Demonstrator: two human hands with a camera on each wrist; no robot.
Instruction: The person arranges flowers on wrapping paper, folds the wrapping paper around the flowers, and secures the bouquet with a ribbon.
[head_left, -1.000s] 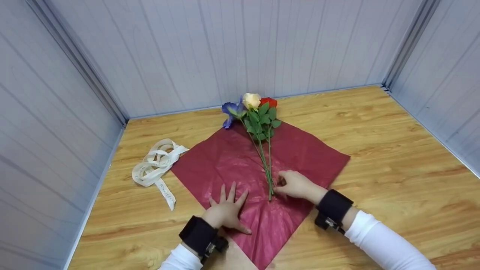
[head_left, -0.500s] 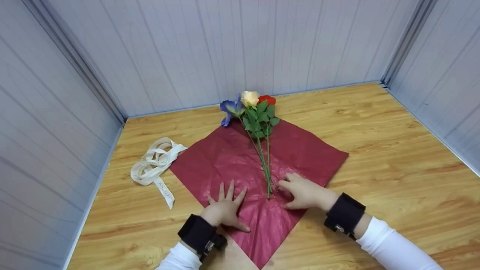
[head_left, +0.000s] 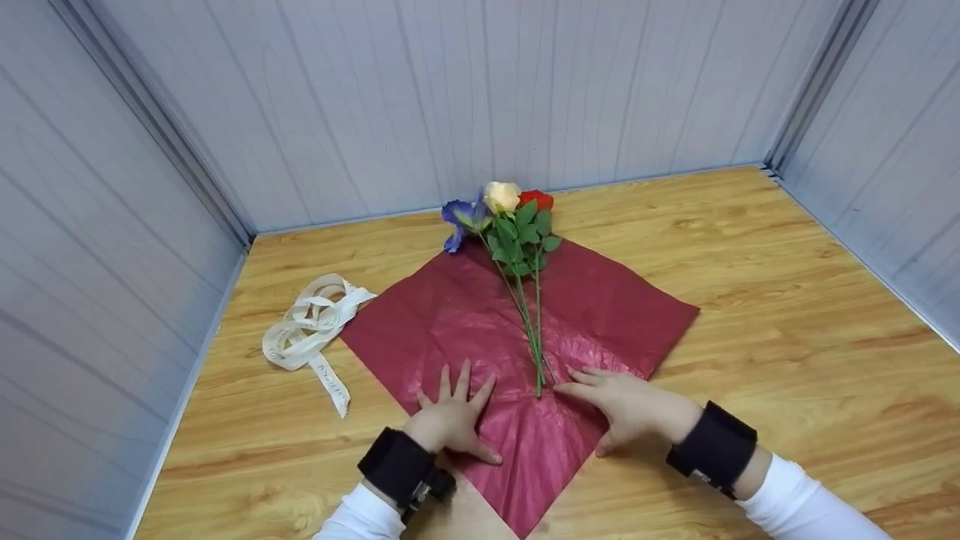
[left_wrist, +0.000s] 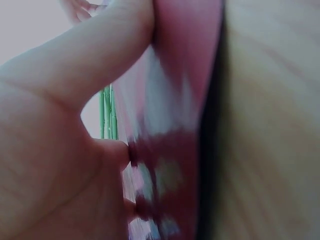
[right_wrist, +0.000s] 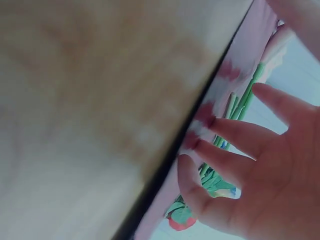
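A dark red sheet of wrapping paper [head_left: 450,315] lies on the wooden table, one corner toward me. On it rest artificial flowers: a blue-purple iris [head_left: 463,217], a cream rose [head_left: 502,196] and a red rose [head_left: 537,200], their green stems [head_left: 534,337] crossing toward the near end. My left hand [head_left: 450,424] presses flat on the paper's lower left side, fingers spread. Right of the stem ends, my right hand [head_left: 626,405] has its fingers extended, fingertips at the paper and thumb near its lower right edge. In the right wrist view the fingers [right_wrist: 240,135] reach the paper, the stems behind them.
A loosely coiled white printed ribbon [head_left: 315,322] lies left of the paper, its tail toward me. Pale grey panel walls [head_left: 480,97] enclose the table [head_left: 787,315] at the back and both sides. Each wrist carries a black strap [head_left: 716,446].
My right hand has left the stem ends, moving right and toward me, and its curled fingers have straightened onto the paper. The left hand has stayed in place.
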